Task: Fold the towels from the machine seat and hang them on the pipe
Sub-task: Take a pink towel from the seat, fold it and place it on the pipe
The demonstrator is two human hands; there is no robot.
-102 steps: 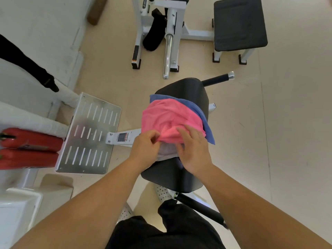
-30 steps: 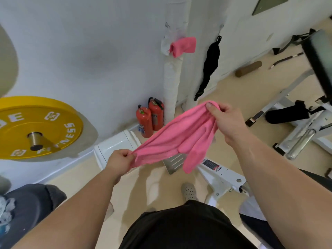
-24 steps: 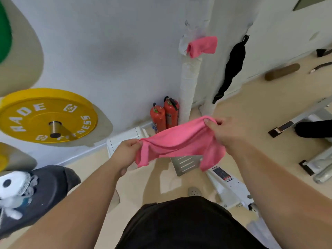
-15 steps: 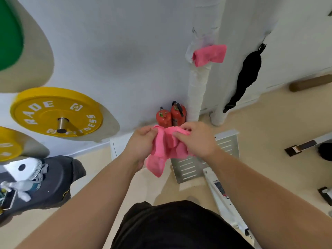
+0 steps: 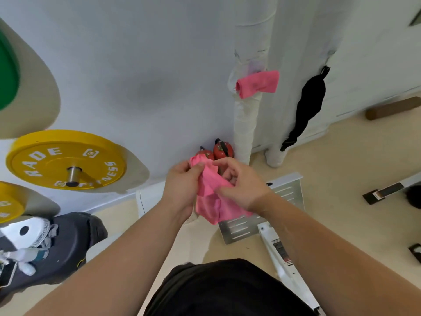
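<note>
Pink towel (image 5: 211, 197) hangs mid-fold in the air, left hand (image 5: 182, 185) pinching its top corner, right hand (image 5: 241, 185) curled round a lower fold; I'd say it needs one more fold, then draping on the pipe (image 5: 246, 124) beside the hung towel (image 5: 257, 84).

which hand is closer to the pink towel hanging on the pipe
Right. The right hand is below the hanging pink towel, slightly left of it; the left hand is further left. Both grip a second pink towel.
</note>
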